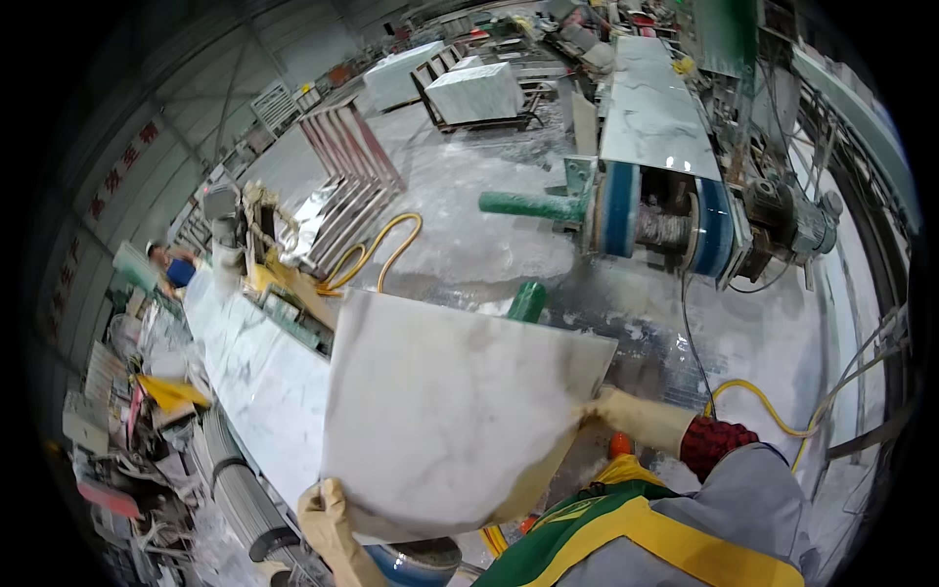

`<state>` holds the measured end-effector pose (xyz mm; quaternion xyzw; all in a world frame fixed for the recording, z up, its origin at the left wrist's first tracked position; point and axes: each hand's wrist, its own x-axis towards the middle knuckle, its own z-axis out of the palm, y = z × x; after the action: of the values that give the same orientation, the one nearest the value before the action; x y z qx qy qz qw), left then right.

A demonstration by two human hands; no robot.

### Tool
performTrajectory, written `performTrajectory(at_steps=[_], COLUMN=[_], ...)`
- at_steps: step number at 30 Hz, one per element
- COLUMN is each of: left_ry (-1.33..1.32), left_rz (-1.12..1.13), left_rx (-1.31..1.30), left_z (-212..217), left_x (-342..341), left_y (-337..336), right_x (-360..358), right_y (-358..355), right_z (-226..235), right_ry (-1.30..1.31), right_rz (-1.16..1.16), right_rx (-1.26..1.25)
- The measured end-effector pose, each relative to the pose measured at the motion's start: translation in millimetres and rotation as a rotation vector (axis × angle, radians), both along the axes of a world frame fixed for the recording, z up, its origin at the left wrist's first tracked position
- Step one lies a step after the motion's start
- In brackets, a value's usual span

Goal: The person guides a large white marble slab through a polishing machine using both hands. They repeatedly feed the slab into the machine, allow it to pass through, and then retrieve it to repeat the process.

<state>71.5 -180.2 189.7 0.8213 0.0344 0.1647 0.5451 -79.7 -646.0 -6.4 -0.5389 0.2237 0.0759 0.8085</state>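
A square white stone slab (pixel 450 411) with faint grey veining is held tilted in front of me. My left hand (pixel 331 519), in a cream rubber glove, is closed on its near left corner. At the slab's right edge my right hand (pixel 621 413), gloved alike, grips it, with the fingertips partly hidden. Just left of the slab lies a long veined white stone surface (pixel 259 367); the slab overlaps its near end, and I cannot tell whether they touch.
A conveyor with blue belts (pixel 616 210) and white slabs (pixel 657 108) stands ahead on the right, a motor (pixel 817 225) beside it. A yellow hose (pixel 391 249) crosses the wet floor near a metal rack (pixel 357 157). Another person (pixel 176 269) is at the far left.
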Motion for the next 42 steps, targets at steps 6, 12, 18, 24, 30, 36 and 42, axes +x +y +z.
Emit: performTrajectory(at_steps=[6,12,18,24,30,36,42], left_ry=[0.119,0.367,0.618,0.822,0.865,0.620,0.661], left_rz=[-0.149,-0.263,-0.416,-0.583,-0.724,-0.971,-1.028], left_rx=[-0.179,-0.314,-0.051,0.097,0.137,0.502,0.634], left_z=[-49,-100,-134,-164,-126,-193,-206], left_x=[49,61,51,80,122,190,216], left_y=[-168,-324,-414,-487,-590,-646,-682], right_x=[7,-15,-52,-82,-61,-46,-109], right_y=[-191,-305,-391,-439,-483,-504,-477], right_z=[59,141,63,-23,-24,-19,-69], right_ry=[-0.026,-0.065,0.288,0.312,0.475,0.660,0.248], right_rz=[-0.243,-0.571,-0.680,-0.834,-0.952,-1.017,-1.156], right_rx=[-0.250,-0.239,-0.274,-0.161,-0.379,-0.469,0.012])
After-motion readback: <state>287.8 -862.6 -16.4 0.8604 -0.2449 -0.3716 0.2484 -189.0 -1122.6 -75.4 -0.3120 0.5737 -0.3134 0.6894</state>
